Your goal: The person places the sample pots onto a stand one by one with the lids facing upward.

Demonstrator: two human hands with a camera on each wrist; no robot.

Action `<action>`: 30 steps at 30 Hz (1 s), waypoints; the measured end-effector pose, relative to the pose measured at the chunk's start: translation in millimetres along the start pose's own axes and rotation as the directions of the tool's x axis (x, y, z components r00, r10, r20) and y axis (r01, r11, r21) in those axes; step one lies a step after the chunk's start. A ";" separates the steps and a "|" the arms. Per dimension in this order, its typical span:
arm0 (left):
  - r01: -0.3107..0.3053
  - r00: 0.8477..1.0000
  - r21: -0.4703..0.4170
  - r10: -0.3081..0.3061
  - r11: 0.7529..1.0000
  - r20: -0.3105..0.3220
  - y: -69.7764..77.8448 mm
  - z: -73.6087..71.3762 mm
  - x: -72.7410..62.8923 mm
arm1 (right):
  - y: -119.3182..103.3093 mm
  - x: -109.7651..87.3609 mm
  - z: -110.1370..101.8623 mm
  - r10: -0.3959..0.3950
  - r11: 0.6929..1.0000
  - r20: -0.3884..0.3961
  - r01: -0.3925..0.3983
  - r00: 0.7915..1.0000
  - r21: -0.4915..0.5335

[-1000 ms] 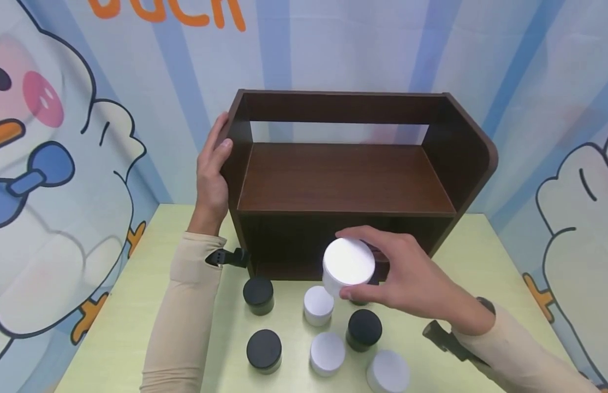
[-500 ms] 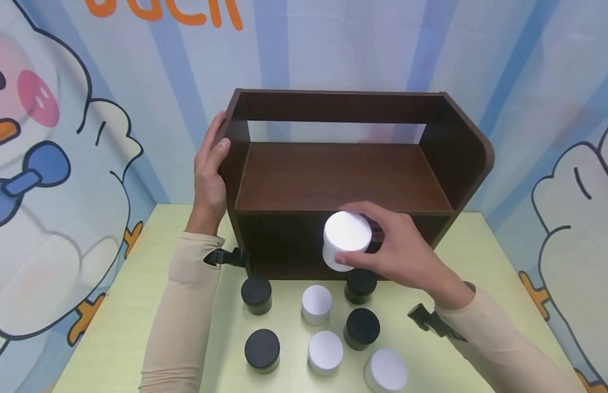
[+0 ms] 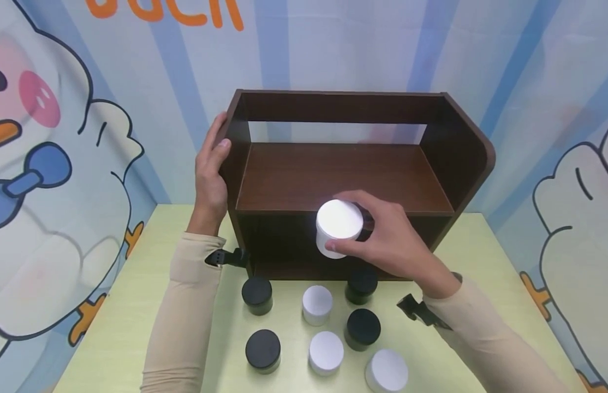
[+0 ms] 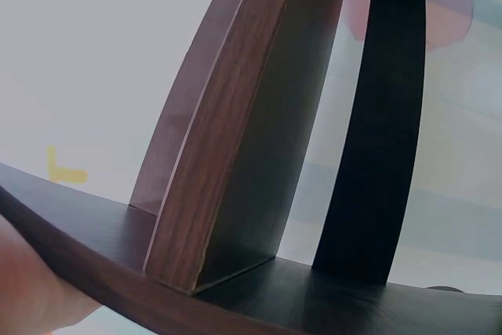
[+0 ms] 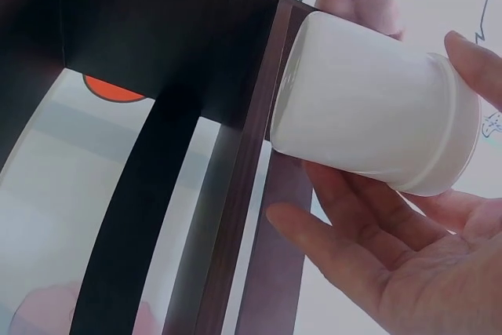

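My right hand (image 3: 394, 237) pinches a white jar (image 3: 333, 240) between thumb and fingers, holding it by the lid in front of a dark brown two-tier shelf (image 3: 343, 177). In the right wrist view the smooth white jar (image 5: 361, 100) has its lid gripped at the right, and the shelf boards lie behind it. My left hand (image 3: 210, 177) rests flat along the shelf's left side panel, fingers extended, thumb near its front edge. The left wrist view shows part of that hand (image 4: 35, 280) beside the panel, its fingers mostly hidden.
Black-lidded jars, such as this black jar (image 3: 262, 349), and white jars, such as this white jar (image 3: 326, 352), stand in front of the shelf on the pale yellow table (image 3: 112, 338). A cartoon-printed curtain (image 3: 333, 49) hangs behind and at the sides.
My right hand has lifted the white jar up and slightly left, from over the front jars to the level of the shelf's middle board. My left hand stays at the side panel.
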State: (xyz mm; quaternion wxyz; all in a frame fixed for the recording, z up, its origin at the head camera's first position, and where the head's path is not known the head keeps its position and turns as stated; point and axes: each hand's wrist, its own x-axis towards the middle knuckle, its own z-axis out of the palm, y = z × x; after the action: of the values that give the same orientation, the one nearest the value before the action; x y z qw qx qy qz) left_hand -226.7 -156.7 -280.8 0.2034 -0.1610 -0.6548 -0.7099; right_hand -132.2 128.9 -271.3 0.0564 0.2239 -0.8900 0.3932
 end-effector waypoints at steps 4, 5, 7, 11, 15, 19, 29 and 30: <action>0.001 1.000 -0.009 -0.001 1.000 -0.007 -0.6 -0.2 0.6 | -3.3 4.5 1.8 -0.003 1.000 -0.003 0.003 1.000 0.003; 0.003 1.000 -0.013 -0.003 1.000 -0.007 -0.5 -0.1 0.8 | -3.8 5.7 2.1 -0.004 1.000 -0.006 0.004 1.000 0.002; 0.006 1.000 -0.012 -0.006 1.000 -0.006 -0.3 0.1 1.2 | -4.2 7.8 2.9 -0.006 1.000 -0.010 0.006 1.000 0.005; 0.010 1.000 -0.009 -0.010 1.000 -0.004 -1.0 0.0 1.0 | -4.8 12.0 4.5 -0.006 1.000 -0.011 0.006 1.000 0.016; 0.004 1.000 -0.004 -0.004 1.000 -0.008 -2.4 -0.2 1.1 | -6.8 14.5 5.0 0.004 1.000 -0.005 -0.004 1.000 0.019; -0.001 1.000 0.003 0.001 1.000 -0.009 -2.2 -0.1 1.0 | -9.2 15.8 5.7 0.020 1.000 0.001 -0.020 1.000 0.018; 0.001 1.000 -0.009 -0.001 1.000 -0.011 -1.7 0.0 0.5 | -13.3 21.8 4.2 0.039 0.999 -0.017 -0.038 0.999 0.006; 0.001 1.000 -0.007 -0.001 1.000 -0.012 -1.9 -0.2 0.4 | -13.9 22.5 3.9 0.042 0.999 -0.020 -0.041 0.999 0.003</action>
State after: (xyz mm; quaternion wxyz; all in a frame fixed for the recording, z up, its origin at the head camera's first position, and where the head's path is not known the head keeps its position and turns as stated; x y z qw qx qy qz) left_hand -228.1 -156.8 -282.3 0.2063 -0.1572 -0.6510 -0.7134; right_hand -145.9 109.9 -258.4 0.0566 0.2016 -0.8933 0.3978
